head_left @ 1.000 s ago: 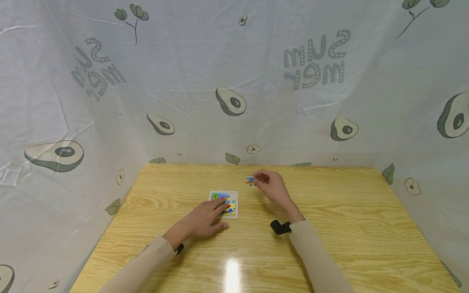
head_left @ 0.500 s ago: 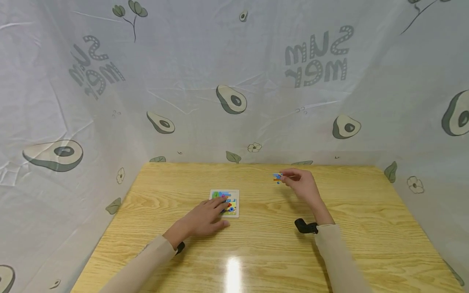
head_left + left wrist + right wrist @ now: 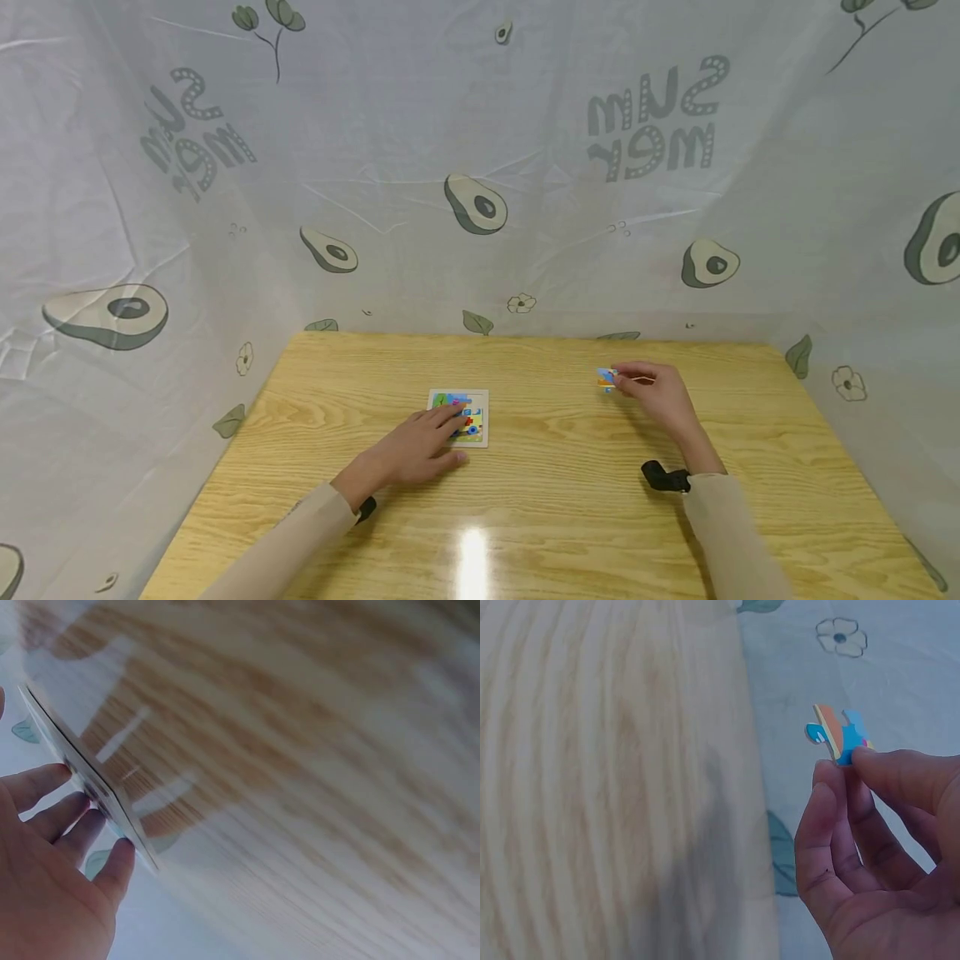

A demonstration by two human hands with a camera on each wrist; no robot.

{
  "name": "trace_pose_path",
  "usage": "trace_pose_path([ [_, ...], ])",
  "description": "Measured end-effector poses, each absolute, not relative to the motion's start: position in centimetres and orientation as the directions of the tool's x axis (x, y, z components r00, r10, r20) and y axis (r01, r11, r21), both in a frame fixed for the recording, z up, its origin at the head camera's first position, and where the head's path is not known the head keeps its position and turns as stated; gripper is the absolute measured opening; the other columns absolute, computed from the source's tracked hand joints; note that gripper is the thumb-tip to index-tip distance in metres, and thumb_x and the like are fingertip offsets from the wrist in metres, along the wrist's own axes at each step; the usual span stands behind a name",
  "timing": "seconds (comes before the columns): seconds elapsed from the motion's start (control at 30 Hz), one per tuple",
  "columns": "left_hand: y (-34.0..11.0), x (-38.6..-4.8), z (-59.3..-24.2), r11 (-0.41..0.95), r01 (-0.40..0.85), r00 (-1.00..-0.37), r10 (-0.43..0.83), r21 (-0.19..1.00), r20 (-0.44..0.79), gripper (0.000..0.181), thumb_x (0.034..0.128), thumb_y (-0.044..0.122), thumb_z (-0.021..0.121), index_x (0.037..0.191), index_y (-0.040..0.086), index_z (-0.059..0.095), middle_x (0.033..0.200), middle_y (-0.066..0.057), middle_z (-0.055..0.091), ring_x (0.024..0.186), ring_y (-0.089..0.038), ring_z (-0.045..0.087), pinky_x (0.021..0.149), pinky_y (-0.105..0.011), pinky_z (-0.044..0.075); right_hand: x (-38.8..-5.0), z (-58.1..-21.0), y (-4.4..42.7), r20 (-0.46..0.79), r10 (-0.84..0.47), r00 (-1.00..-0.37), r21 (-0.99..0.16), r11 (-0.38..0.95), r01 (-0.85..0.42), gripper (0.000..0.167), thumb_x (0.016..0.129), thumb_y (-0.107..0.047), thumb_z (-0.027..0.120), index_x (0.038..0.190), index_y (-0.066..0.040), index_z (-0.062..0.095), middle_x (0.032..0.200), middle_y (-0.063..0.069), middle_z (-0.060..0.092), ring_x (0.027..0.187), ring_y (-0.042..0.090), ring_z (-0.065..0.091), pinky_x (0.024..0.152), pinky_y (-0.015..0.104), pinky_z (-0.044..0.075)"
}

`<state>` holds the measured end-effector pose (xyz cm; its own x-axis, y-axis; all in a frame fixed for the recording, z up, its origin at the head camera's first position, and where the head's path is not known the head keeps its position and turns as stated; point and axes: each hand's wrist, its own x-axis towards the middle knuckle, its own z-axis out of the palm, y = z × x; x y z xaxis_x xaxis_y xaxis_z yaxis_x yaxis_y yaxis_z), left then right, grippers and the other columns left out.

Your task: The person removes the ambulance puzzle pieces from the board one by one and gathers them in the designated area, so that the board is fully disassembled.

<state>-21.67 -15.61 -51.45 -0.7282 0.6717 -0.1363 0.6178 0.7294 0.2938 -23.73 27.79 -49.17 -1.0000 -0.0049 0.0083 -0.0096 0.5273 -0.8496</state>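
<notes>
My right hand (image 3: 662,400) pinches a small jigsaw puzzle piece (image 3: 606,379) between thumb and fingers, raised over the right part of the table. In the right wrist view the puzzle piece (image 3: 847,739) shows blue and orange, with a rounded tab on one side. My left hand (image 3: 416,446) lies with its fingers spread on a square puzzle board (image 3: 484,421) with a pale frame. The fingers cover part of its colourful picture. From the left wrist view, the fingertips (image 3: 124,851) touch the top of the thin board (image 3: 112,806), which lies flat.
A light wood table (image 3: 555,517) spreads beneath both hands. Around its back and sides hangs a pale curtain (image 3: 390,150) printed with avocados. Black wrist-camera mounts sit at both wrists, the right mount (image 3: 663,477) more exposed.
My right hand has moved well to the right, away from the board, with the puzzle piece still pinched. My left hand has stayed on the puzzle board.
</notes>
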Motion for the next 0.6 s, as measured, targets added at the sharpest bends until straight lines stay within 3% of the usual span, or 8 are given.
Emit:
trace_pose_path([
  [0.07,-15.7,-21.7,-51.5,0.727,0.620,-0.727,0.674,0.295,-0.134,0.068,0.1098,0.056,0.045,0.164,0.016,0.039,0.175,-0.007,0.029,0.162,-0.030,0.029,0.130,-0.057,0.030,-23.5,-49.4,28.3,-0.008,0.003,-1.000,-0.843,0.538,0.008,0.038,0.106,-0.024,0.066,0.137,-0.003,0.069,0.136,0.025,0.068,0.101,0.008,0.071,0.088,0.037,0.065],
  [0.33,-15.8,-21.5,-51.7,0.733,0.617,-0.734,0.667,0.286,-0.126,0.066,0.1099,0.055,0.045,0.163,0.017,0.041,0.175,-0.006,0.029,0.162,-0.031,0.029,0.130,-0.056,0.031,-23.2,-50.3,29.6,-0.035,0.016,-0.999,-0.796,0.604,0.037,0.035,0.105,-0.020,0.066,0.133,0.001,0.071,0.133,0.027,0.069,0.110,0.028,0.071,0.079,0.020,0.060],
  [0.6,-15.7,-21.5,-51.5,0.734,0.615,-0.735,0.666,0.287,-0.128,0.066,0.1099,0.055,0.045,0.163,0.016,0.041,0.175,-0.007,0.029,0.162,-0.031,0.029,0.130,-0.057,0.031,-23.1,-50.9,30.3,-0.100,0.017,-0.995,-0.831,0.548,0.093,0.035,0.106,-0.014,0.064,0.133,0.007,0.068,0.128,0.031,0.070,0.091,0.010,0.074,0.077,0.023,0.064],
])
